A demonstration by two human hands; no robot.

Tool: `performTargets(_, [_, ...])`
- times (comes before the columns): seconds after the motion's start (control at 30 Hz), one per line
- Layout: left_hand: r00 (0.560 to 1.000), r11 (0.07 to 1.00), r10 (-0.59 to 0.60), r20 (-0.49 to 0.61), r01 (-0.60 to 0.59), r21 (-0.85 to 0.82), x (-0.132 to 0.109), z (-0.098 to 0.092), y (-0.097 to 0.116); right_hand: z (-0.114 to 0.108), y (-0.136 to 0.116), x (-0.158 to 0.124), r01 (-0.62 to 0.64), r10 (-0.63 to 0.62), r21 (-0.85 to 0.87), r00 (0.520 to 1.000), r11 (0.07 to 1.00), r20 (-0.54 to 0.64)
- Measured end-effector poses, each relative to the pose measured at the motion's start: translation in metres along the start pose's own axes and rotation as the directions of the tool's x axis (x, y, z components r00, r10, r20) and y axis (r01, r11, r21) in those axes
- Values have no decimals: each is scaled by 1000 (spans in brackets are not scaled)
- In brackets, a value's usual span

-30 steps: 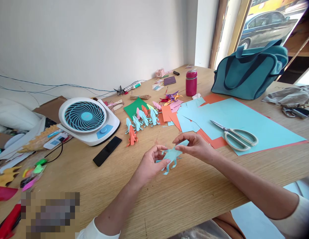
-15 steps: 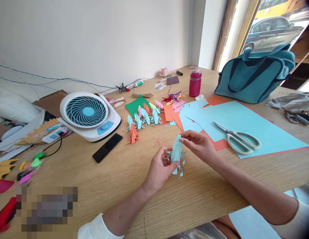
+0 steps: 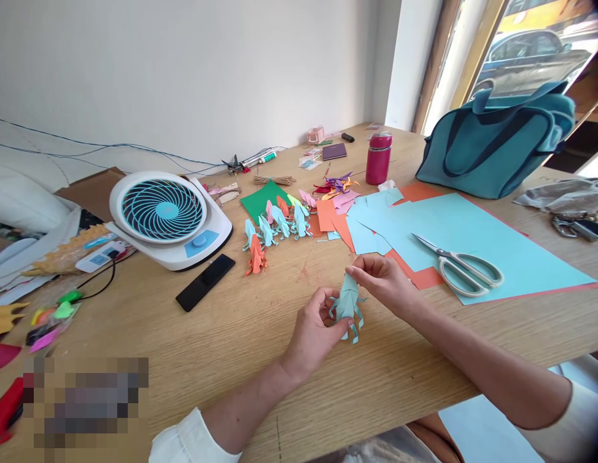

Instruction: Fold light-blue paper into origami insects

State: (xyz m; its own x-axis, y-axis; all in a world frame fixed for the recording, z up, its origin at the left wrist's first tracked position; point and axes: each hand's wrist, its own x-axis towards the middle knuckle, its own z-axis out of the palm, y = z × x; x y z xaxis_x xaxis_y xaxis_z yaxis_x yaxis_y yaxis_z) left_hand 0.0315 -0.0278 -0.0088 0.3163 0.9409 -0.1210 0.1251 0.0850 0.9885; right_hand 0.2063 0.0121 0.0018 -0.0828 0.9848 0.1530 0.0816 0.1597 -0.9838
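Both hands hold a light blue folded paper insect (image 3: 348,304) just above the wooden table (image 3: 222,347). My left hand (image 3: 314,333) pinches its lower body and legs. My right hand (image 3: 383,281) pinches its upper tip with thumb and forefinger. The figure stands roughly upright between them. Beyond my hands stands a row of finished paper insects (image 3: 274,228), light blue, pink and orange. A separate orange one (image 3: 256,260) stands nearer to me.
White-handled scissors (image 3: 460,267) lie on large light blue sheets (image 3: 496,244) over orange sheets at the right. A teal bag (image 3: 501,141), a magenta bottle (image 3: 377,159), a white desk fan (image 3: 166,215), a black phone (image 3: 206,281) and coloured paper scraps surround them.
The paper insect has been turned from lying flat between my hands to upright. My right hand shifted to its top tip. The view drifted slightly.
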Motion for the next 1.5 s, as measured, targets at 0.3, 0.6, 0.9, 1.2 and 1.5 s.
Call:
performTargets(0.3, [999, 991, -18, -39, 13, -130, 6, -2, 0, 2, 9, 0, -21, 28, -55, 991, 998, 129])
performTargets(0.6, [998, 997, 41, -52, -38, 62, 3, -3, -2, 3, 12, 3, -124, 120, 5, 967, 992, 224])
performTargets(0.9, [995, 992, 55, -84, -45, 119, 4, -2, 0, 3, 15, 4, -80, 80, -10, 959, 997, 271])
performTargets(1.2, [997, 987, 40, -64, -30, 160, 4, -4, -4, 4, 13, 1, -28, 47, -76, 963, 997, 264])
performTargets(1.5, [1000, 982, 20, -2, -20, -188, 11, -9, -5, 2, -2, 1, -57, 63, -40, 985, 998, 159])
